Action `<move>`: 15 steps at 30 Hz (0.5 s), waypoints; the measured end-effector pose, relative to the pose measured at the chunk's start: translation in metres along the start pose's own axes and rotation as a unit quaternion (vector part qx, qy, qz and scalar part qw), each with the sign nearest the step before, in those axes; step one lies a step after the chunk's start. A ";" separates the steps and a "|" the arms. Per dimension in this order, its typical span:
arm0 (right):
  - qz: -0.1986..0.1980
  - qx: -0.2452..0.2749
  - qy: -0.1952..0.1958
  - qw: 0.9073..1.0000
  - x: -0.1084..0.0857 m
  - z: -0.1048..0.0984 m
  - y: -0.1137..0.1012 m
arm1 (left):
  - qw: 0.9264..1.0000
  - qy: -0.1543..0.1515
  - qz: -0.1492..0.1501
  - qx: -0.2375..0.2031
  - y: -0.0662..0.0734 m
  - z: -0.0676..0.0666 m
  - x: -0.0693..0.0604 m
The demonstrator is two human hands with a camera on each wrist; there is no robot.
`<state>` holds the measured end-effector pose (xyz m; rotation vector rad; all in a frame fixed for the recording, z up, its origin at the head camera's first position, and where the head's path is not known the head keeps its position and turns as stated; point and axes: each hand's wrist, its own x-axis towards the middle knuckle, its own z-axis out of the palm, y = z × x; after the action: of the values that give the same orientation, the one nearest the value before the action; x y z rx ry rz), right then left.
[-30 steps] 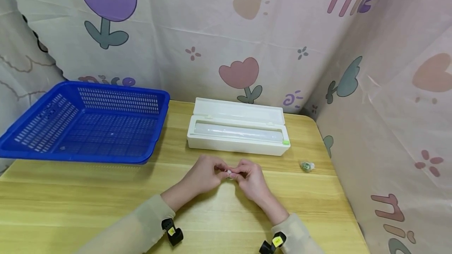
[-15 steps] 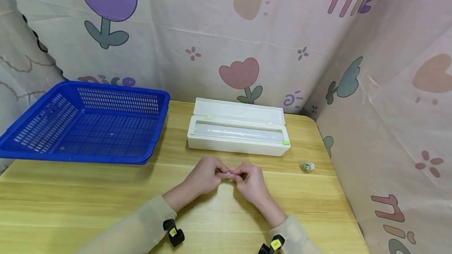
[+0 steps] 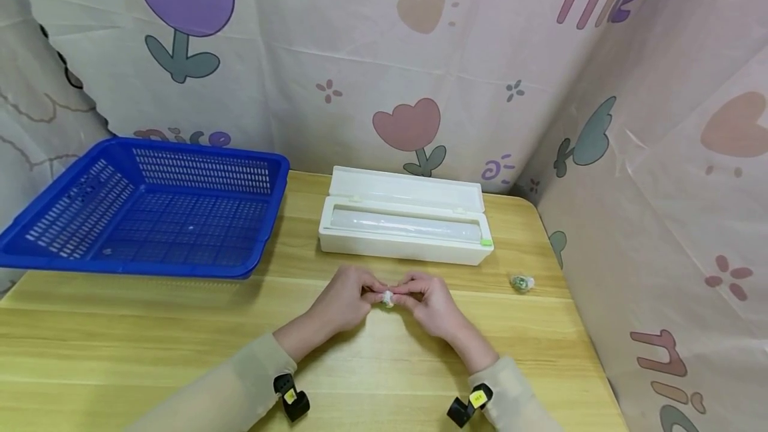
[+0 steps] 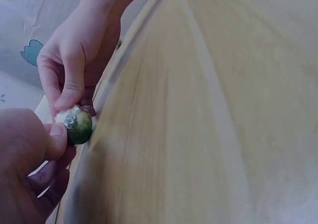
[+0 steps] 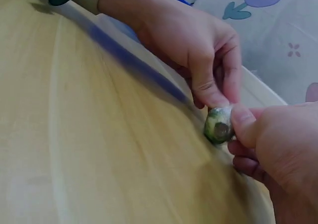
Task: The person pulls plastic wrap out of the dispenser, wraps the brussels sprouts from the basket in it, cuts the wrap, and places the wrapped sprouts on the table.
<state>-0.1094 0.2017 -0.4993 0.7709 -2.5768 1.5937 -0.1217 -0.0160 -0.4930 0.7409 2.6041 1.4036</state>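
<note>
A small round green thing wrapped in clear film (image 3: 388, 300), its kind hard to make out, is held just above the table between both hands. My left hand (image 3: 345, 299) pinches it with thumb and fingers from the left. From the right, my right hand (image 3: 433, 305) pinches the bunched film at its top. In the left wrist view, the green thing (image 4: 81, 129) has a dark lower side and shiny, crumpled film above. The right wrist view shows a brownish spot on the green thing (image 5: 218, 127).
Behind the hands stands a white cling film dispenser (image 3: 402, 250), lid raised, with a film roll inside. A second film-wrapped green thing (image 3: 522, 283) lies at the right of the wooden table (image 3: 180, 345). A blue plastic basket (image 3: 180, 271) stands at the left.
Half a second ago the fingers covered more of the wrapped green thing; now more of it shows. The right hand's fingers have shifted on the film, and its wrist has moved slightly right.
</note>
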 end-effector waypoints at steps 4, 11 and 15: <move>0.007 -0.004 0.004 1.000 0.001 0.000 -0.001 | 0.999 -0.017 0.030 0.041 0.003 0.000 -0.002; -0.017 -0.056 0.024 0.998 0.001 0.005 -0.006 | 0.998 -0.027 0.043 0.047 0.004 -0.002 -0.001; -0.015 -0.058 0.008 0.998 0.004 0.009 -0.008 | 1.000 -0.013 0.017 0.003 0.000 -0.001 0.003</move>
<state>-0.1072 0.1896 -0.4957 0.7788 -2.6067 1.4209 -0.1244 -0.0155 -0.4919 0.8016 2.5891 1.3862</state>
